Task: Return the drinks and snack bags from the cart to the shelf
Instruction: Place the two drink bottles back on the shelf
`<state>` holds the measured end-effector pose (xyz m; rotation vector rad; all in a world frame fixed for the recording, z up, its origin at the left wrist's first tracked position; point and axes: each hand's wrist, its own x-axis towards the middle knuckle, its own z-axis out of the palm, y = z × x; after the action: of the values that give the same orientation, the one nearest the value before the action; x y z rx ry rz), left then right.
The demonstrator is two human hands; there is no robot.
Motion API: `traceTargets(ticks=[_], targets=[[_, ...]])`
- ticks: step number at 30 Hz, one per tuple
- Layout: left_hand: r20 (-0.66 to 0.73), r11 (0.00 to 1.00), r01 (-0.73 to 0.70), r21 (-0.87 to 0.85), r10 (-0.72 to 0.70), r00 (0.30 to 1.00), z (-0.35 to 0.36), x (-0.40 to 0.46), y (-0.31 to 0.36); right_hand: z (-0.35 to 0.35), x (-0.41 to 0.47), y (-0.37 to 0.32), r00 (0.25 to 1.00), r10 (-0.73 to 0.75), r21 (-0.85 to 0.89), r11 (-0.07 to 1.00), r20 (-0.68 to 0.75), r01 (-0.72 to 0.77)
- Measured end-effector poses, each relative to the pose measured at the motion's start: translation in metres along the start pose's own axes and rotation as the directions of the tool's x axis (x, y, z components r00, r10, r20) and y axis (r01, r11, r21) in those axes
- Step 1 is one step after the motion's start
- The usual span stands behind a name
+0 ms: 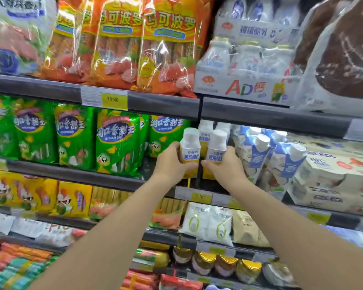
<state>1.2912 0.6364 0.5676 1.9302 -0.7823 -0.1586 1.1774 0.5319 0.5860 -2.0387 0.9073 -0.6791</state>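
Two arms reach up to middle of frame. Left hand [172,162] wraps round left drink bottle [190,150]; right hand [225,167] wraps round right drink bottle [216,149]. Both bottles upright, white caps, side by side at shelf [197,192] edge, maybe just touching. More same bottles behind. Green snack bags [117,141] left of them. Blue-white cartons [258,151] right.

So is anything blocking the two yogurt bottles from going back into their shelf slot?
Partly: the left hand and right hand each hold a yogurt bottle at the shelf edge; matching bottles already stand directly behind.
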Motion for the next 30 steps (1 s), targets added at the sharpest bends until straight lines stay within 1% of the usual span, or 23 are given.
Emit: traceTargets(ticks=[4, 8, 12, 14, 17, 21, 27, 30], targets=[[0.019, 0.997, -0.061, 0.056, 0.060, 0.998, 0.003, 0.006, -0.001, 0.010, -0.002, 0.000, 0.997, 0.014, -0.006, 1.000, -0.073, -0.015], [0.024, 0.992, -0.116, 0.053, 0.115, 0.993, 0.011, 0.011, 0.006, 0.017, 0.004, -0.003, 0.991, 0.052, 0.045, 0.998, -0.120, -0.047], [0.036, 0.991, -0.122, 0.056, 0.120, 0.992, 0.016, 0.015, 0.007, 0.018, 0.003, 0.000, 0.988, 0.064, 0.123, 0.991, -0.138, -0.047], [0.045, 0.990, -0.125, 0.066, 0.122, 0.991, 0.016, 0.017, 0.007, 0.020, -0.001, 0.004, 0.986, 0.066, 0.093, 0.994, -0.155, -0.052], [0.049, 0.990, -0.118, 0.075, 0.115, 0.992, 0.017, 0.020, 0.006, 0.023, -0.004, 0.010, 0.981, 0.095, -0.029, 0.994, -0.167, -0.101], [0.051, 0.988, -0.134, 0.082, 0.130, 0.990, 0.021, 0.024, 0.007, 0.026, 0.000, 0.007, 0.968, 0.118, -0.090, 0.986, -0.220, -0.140], [0.055, 0.991, -0.126, 0.051, 0.124, 0.991, 0.028, 0.029, 0.009, 0.037, 0.006, 0.007, 0.951, 0.110, -0.112, 0.983, -0.290, -0.148], [0.064, 0.991, -0.126, 0.037, 0.124, 0.990, 0.028, 0.030, 0.010, 0.038, 0.006, 0.008, 0.957, 0.123, -0.031, 0.990, -0.264, -0.136]])
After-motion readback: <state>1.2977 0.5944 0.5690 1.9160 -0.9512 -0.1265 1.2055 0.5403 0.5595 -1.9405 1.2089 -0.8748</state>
